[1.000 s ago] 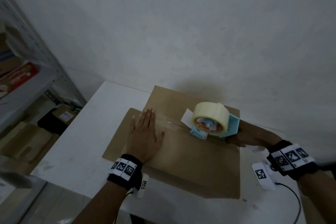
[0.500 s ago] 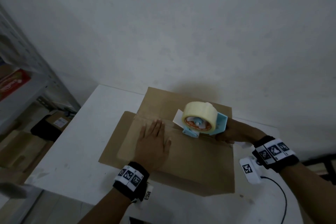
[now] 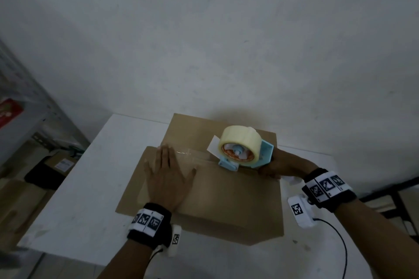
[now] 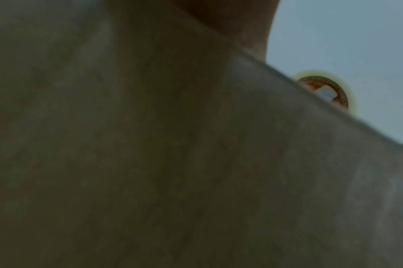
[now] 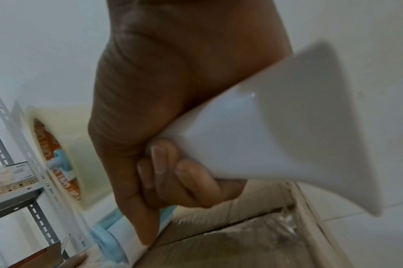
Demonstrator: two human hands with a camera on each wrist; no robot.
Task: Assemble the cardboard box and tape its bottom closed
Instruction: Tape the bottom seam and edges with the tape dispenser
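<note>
The brown cardboard box [image 3: 226, 192] lies bottom-up on the white counter [image 3: 90, 188], its flaps folded shut, a strip of clear tape [image 3: 188, 154] along the centre seam. The left grip [image 3: 167, 179] presses flat on the flaps, fingers straight. The right grip [image 3: 278, 165] is clenched round the white handle of the blue tape dispenser [image 3: 244, 154], which rests on the seam with its pale roll upright. A metal shelf [image 3: 22, 124] with boxes stands left of the counter.
</note>
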